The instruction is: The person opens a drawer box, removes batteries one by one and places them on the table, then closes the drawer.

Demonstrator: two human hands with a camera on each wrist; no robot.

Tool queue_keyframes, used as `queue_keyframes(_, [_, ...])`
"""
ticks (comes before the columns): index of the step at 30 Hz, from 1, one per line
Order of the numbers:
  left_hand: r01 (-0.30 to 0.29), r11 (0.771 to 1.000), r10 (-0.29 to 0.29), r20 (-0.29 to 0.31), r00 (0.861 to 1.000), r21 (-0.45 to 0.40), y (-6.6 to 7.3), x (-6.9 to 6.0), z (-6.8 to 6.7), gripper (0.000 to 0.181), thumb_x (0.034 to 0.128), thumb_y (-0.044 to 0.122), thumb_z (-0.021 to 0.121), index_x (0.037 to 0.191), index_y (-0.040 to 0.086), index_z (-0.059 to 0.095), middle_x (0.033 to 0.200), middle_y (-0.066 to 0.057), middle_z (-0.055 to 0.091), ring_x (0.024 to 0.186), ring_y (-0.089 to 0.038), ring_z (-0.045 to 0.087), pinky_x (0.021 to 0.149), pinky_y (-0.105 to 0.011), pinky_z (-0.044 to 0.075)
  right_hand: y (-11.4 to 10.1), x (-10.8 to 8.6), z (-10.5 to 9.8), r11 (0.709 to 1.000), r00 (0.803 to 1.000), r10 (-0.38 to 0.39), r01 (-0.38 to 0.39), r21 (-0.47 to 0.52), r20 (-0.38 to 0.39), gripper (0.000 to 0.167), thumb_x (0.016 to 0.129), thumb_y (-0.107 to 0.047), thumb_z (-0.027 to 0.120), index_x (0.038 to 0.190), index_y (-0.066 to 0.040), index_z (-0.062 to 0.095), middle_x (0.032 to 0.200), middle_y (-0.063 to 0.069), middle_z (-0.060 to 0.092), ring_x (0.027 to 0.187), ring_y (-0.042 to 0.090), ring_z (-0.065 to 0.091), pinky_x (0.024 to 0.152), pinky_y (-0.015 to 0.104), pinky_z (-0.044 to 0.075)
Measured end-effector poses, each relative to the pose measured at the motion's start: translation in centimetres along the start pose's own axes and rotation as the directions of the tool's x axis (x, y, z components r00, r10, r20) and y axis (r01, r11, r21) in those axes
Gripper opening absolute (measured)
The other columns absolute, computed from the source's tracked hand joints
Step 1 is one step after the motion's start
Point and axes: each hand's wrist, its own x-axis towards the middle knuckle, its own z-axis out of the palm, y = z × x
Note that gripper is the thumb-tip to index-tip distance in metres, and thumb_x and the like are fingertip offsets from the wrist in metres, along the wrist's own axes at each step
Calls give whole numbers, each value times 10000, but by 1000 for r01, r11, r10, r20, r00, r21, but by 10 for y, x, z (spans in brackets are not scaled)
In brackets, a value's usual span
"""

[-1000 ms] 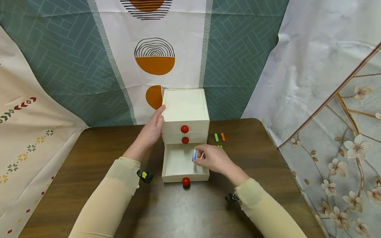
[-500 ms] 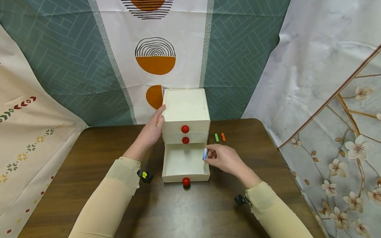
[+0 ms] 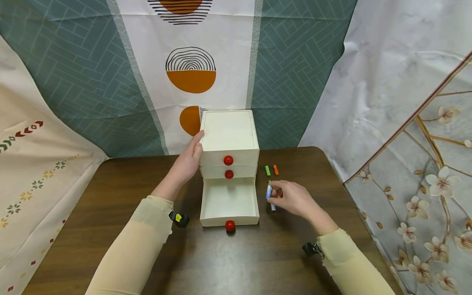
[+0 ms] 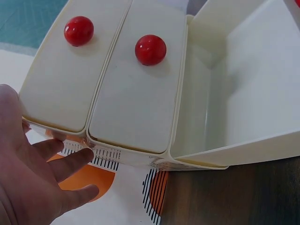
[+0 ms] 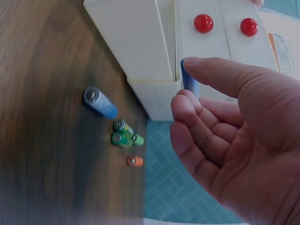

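A small white cabinet (image 3: 229,130) with red knobs stands on the table. Its bottom drawer (image 3: 221,221) is pulled out, and no object shows inside. My left hand (image 3: 185,163) rests against the cabinet's left side, its fingers loosely extended along it in the left wrist view. Right of the drawer, my right hand (image 3: 295,199) pinches a blue battery (image 5: 190,80) between thumb and fingers. Just below that hand lies another blue-and-white battery (image 5: 100,102) on the table. Farther back are several green batteries (image 5: 122,139) and an orange battery (image 3: 275,170).
The brown wooden table (image 3: 236,262) extends around the cabinet. Patterned cloth (image 3: 295,61) hangs behind it, and a flowered cloth (image 3: 424,196) borders the right side. The two upper drawers, with red knobs (image 3: 228,160), are closed.
My right hand has moved rightward from over the open drawer to above the table beside it, still pinching the blue battery. The left hand stays against the cabinet.
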Motion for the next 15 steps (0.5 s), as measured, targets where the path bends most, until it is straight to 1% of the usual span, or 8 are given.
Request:
queue_keyframes(2, [0, 1000, 0, 3, 1000, 0, 0, 0, 0, 643, 1173, 537, 206, 1791, 378, 125, 1837, -16, 183, 1662, -326, 251, 1336, -581, 196, 4, -2, -2, 1000, 1000, 3, -3, -13, 10, 484, 943, -259, 889, 1360, -50, 757, 923, -135, 695, 802, 64, 623, 734, 356, 527])
queue_keyframes(3, [3, 1000, -3, 3, 1000, -1, 1, 0, 0, 644, 1172, 539, 206, 1791, 379, 125, 1837, -16, 183, 1661, -327, 252, 1335, -580, 198, 6, -3, -2, 1000, 1000, 2, -1, -21, 16, 466, 942, -248, 888, 1345, -51, 761, 917, -131, 693, 800, 66, 621, 726, 355, 526])
queue_keyframes(7, [10, 1000, -10, 2, 1000, 2, 2, 0, 0, 646, 1170, 543, 204, 1790, 383, 121, 1838, -28, 181, 1658, -339, 258, 1333, -589, 199, 15, -7, -3, 999, 999, -14, 16, -48, 41, 286, 929, -205, 887, 1178, -114, 780, 871, -131, 667, 775, 67, 598, 693, 343, 505])
queue_keyframes(10, [16, 1000, -16, 0, 1000, -2, 1, 0, 0, 645, 1170, 549, 202, 1789, 389, 120, 1838, -27, 176, 1660, -335, 254, 1335, -581, 198, 22, -9, -1, 998, 998, -26, 30, -64, 63, 220, 926, -187, 885, 1098, -139, 758, 848, -132, 645, 757, 70, 580, 689, 342, 492])
queue_keyframes(15, [18, 1000, -18, 4, 1000, -8, 1, 0, 0, 644, 1169, 556, 201, 1788, 397, 118, 1840, -23, 169, 1665, -330, 241, 1337, -578, 192, 32, -10, 2, 997, 995, -10, 17, -72, 99, 248, 924, -177, 882, 1126, -116, 753, 842, -124, 634, 744, 76, 563, 696, 351, 486])
